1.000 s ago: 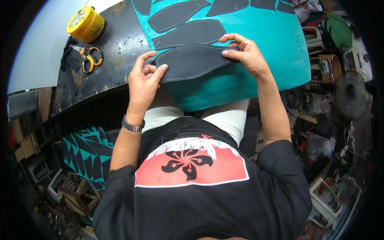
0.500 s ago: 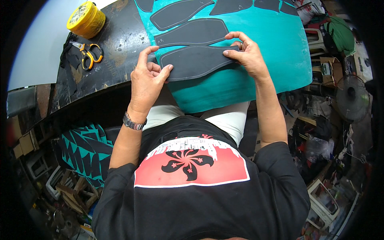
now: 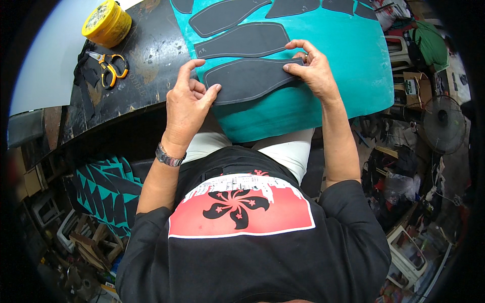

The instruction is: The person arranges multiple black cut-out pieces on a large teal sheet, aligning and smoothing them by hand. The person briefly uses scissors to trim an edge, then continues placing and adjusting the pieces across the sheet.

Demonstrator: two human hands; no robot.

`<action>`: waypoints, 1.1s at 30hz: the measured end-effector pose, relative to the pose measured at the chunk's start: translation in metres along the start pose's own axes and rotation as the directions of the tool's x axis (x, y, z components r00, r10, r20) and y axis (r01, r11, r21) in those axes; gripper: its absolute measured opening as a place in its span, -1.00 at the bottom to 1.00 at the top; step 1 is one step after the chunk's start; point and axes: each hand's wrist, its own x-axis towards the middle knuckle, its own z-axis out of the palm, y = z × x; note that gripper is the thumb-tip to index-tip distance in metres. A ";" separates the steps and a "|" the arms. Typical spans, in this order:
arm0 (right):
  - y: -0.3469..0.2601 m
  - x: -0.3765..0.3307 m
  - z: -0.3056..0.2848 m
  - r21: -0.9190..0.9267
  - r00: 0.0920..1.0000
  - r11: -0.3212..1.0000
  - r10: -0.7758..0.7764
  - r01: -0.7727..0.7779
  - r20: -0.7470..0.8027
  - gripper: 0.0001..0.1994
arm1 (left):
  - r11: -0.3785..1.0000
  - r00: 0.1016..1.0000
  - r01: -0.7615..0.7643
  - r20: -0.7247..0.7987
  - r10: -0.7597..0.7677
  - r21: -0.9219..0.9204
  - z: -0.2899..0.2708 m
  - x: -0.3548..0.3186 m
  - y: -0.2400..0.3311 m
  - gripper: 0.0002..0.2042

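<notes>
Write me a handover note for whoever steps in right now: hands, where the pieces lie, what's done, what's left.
Left hand: thumb and fingers pinch the left end of the nearest dark piece.
Right hand: pinches the same piece's right end.
The piece lies on the teal sheet, near its front edge, apparently flat.
Done: two similar pieces lie in a row above it on the sheet, with more at the top edge.
Left: this piece is not released; whether it is fixed down cannot be told.
Scissors and a yellow tub sit on the dark bench to the left.
</notes>
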 end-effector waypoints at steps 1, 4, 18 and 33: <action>0.000 0.000 0.001 -0.022 1.000 1.000 -0.015 0.015 -0.005 -0.57 | 1.000 1.000 0.009 0.002 -0.009 0.023 0.000 0.000 0.000 -0.51; 0.000 0.000 0.004 -0.144 0.999 0.989 -0.029 0.026 -0.024 -0.56 | 0.997 1.000 -0.001 0.011 0.001 0.074 0.000 0.002 0.001 -0.51; -0.014 -0.029 0.047 -0.708 0.784 0.470 -0.590 0.528 0.193 -0.42 | 0.956 0.970 0.204 0.178 -0.168 -0.212 -0.023 -0.049 -0.044 -0.68; 0.013 -0.067 0.013 -0.898 0.968 0.362 -0.129 0.250 0.217 -0.23 | 0.871 0.952 0.223 0.289 -0.098 -0.439 -0.008 -0.023 -0.013 -0.69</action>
